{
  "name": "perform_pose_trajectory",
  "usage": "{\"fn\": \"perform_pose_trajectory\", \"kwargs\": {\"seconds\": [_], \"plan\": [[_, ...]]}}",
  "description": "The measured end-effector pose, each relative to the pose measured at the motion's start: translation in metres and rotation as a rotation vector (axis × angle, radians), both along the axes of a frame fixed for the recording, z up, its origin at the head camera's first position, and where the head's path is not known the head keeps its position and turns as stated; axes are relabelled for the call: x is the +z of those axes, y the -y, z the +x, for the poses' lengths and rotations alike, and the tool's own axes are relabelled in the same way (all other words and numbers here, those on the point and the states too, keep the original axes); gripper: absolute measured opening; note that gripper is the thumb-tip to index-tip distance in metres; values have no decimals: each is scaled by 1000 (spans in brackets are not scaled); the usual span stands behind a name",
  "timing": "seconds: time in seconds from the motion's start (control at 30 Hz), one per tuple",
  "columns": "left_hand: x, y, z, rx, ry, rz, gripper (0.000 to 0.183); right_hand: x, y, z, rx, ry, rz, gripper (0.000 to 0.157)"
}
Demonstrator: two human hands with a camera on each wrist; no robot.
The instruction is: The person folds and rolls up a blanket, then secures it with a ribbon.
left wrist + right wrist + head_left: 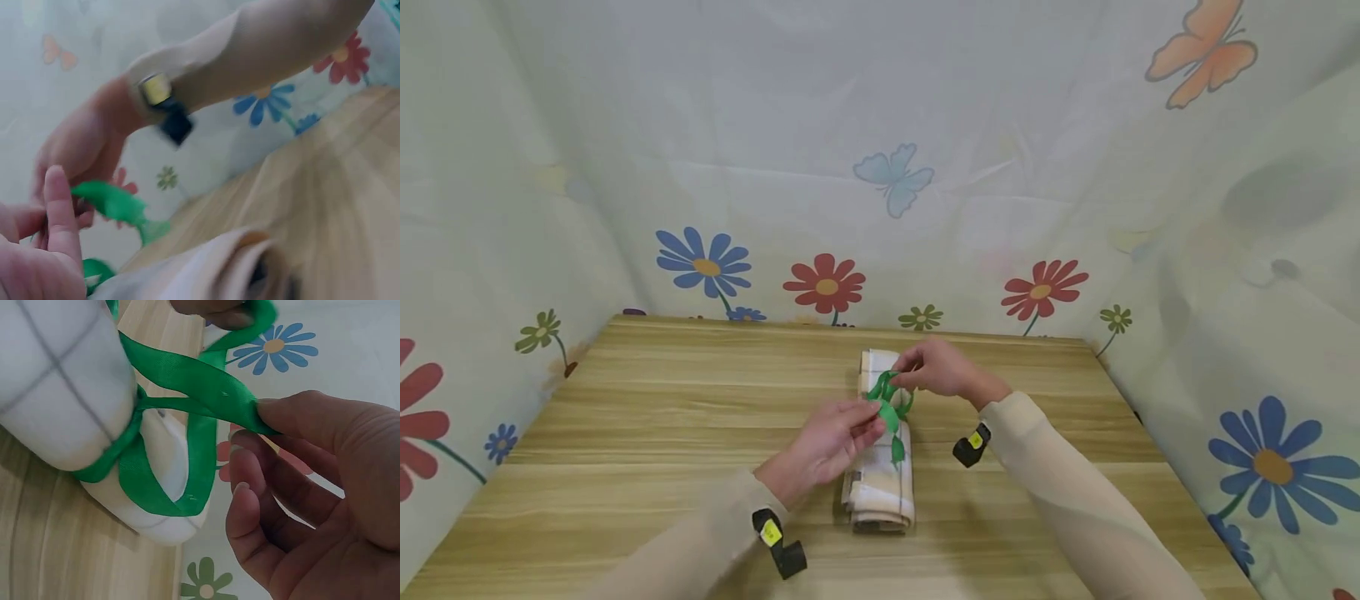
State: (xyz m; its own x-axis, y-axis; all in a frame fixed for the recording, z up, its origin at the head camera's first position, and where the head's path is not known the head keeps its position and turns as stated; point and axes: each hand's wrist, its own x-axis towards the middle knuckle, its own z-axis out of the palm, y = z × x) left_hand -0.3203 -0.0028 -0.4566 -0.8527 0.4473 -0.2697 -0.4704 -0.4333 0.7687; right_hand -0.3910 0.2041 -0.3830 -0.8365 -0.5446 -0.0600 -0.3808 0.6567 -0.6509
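Note:
A folded or rolled checked cloth (883, 483) lies lengthwise on the wooden table, with a green ribbon (178, 372) tied round its middle. Loops and loose ends of the ribbon stand above the cloth. My right hand (942, 367) pinches one part of it between thumb and forefinger, shown closely in the right wrist view. Nearer to me, my left hand (831, 437) pinches another part of the green ribbon. The left wrist view shows the cloth's layered end and is partly blurred.
The wood-grain table (715, 400) extends on both sides of the cloth. Behind and beside it hangs a pale curtain (760, 183) printed with flowers and butterflies. A black strap (778, 542) hangs from the left sleeve, another (972, 446) from the right.

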Motion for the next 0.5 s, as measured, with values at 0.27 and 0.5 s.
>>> {"fn": "perform_pose_trajectory", "kwargs": {"seconds": [0.27,0.5], "plan": [[-4,-3,33,-224,-102,-94,40,2,1,-2,37,-7,32,12],[-6,25,22,-207,-336,-400,32,-5,0,1,33,-38,-15,11]]}}
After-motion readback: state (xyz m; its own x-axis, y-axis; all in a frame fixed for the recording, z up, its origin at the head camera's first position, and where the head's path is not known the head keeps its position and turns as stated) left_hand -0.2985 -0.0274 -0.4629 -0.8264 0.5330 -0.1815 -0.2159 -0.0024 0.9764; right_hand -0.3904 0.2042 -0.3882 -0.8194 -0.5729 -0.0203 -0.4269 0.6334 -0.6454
